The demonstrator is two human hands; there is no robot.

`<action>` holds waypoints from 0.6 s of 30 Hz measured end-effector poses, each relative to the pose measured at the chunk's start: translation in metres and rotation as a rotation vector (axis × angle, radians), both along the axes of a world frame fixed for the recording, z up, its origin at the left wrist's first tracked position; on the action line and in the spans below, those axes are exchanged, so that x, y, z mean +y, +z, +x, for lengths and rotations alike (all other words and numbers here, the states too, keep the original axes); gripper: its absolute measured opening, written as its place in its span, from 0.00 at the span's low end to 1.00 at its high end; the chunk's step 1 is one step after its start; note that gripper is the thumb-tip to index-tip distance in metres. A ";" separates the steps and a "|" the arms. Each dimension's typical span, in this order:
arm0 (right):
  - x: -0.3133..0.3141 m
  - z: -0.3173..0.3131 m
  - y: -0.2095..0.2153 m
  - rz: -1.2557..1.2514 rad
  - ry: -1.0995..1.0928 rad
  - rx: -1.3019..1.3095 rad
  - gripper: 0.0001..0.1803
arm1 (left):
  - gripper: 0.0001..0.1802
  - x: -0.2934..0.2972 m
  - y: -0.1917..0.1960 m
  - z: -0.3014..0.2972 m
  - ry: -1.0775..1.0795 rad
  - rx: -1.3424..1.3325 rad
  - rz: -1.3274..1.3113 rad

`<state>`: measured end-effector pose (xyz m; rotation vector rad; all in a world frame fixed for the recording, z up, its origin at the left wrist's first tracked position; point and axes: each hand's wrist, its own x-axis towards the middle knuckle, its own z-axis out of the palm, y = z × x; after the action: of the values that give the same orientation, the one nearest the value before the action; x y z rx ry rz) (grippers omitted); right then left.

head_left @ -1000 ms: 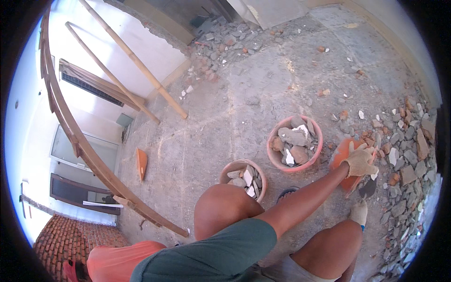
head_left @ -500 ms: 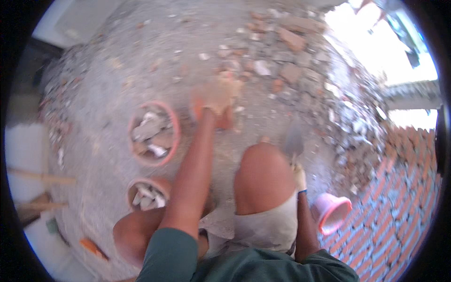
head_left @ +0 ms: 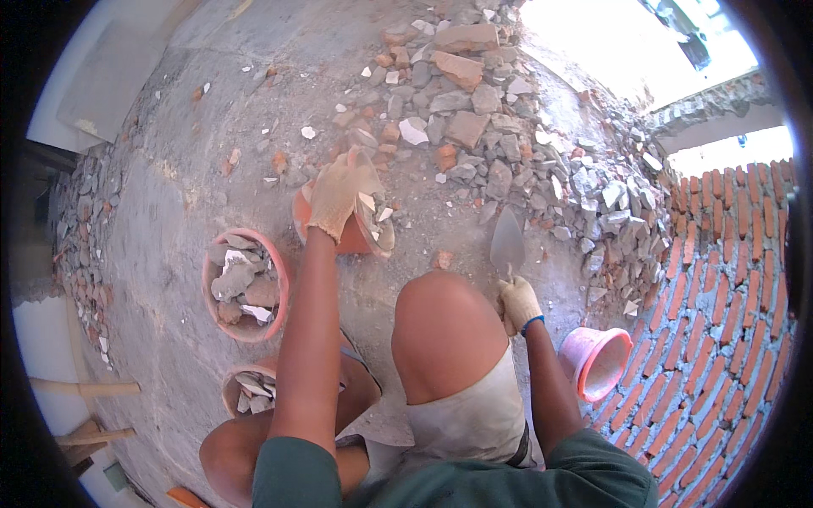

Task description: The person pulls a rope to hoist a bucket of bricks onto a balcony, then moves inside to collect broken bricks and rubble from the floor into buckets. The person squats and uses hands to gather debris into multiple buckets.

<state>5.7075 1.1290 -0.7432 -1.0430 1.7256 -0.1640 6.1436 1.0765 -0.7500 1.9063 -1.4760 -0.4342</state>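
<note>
1. Outdoor work site, rough grey concrete ground (head_left: 212,152), dusty, scattered with small chips. Brick wall (head_left: 720,322) runs along the right side; bright overexposed opening top right.
2. Big rubble pile (head_left: 525,144) of broken bricks and grey stones ahead and to the right, reaching the wall.
3. Left hand (head_left: 334,195), in a pale work glove, stretched forward at full arm's length, clenched on the rim of a tilted orange pot (head_left: 343,224) that sits at the near edge of the rubble, with broken pieces showing at its mouth.
4. Right hand (head_left: 518,303), also gloved, just beside the right knee, closed around the handle of a trowel (head_left: 506,241); blade pointing up and away, close to the rubble.
5. Two more orange pots on the ground left of the left arm: larger pot (head_left: 246,284) full of grey and white shards, smaller pot (head_left: 250,385) below it, also holding shards, partly behind the arm.
6. Pink bucket (head_left: 597,360) lying tilted near the wall, right of the right forearm, open mouth toward the camera.
7. Bare knees and pale shorts fill the lower centre; green sleeves at the bottom edge.
8. Hidden or unclear: left-hand fingertips behind the pot rim; trowel handle inside the glove; pot base masked by wrist; wooden poles (head_left: 85,389) at lower left cut off by the frame rim.
</note>
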 end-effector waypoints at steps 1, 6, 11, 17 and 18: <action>0.001 -0.008 0.012 0.091 -0.135 -0.117 0.11 | 0.16 0.000 0.007 -0.004 -0.004 0.059 0.027; -0.054 0.009 -0.010 0.261 -0.357 -0.493 0.08 | 0.26 0.000 0.008 0.020 -0.108 -0.193 0.047; -0.084 0.009 -0.081 -0.125 -0.212 -0.249 0.09 | 0.24 -0.016 0.007 -0.019 -0.189 -0.276 -0.025; -0.063 0.035 -0.049 -0.005 -0.357 -0.289 0.08 | 0.27 0.009 0.013 0.010 -0.109 -0.043 0.114; -0.067 0.043 -0.050 0.006 -0.339 -0.290 0.08 | 0.25 0.013 0.014 0.009 -0.056 -0.005 0.107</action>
<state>5.7500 1.0624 -0.7937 -0.6765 1.6214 -0.5005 6.1530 1.0895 -0.7359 1.9536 -1.5403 -0.5444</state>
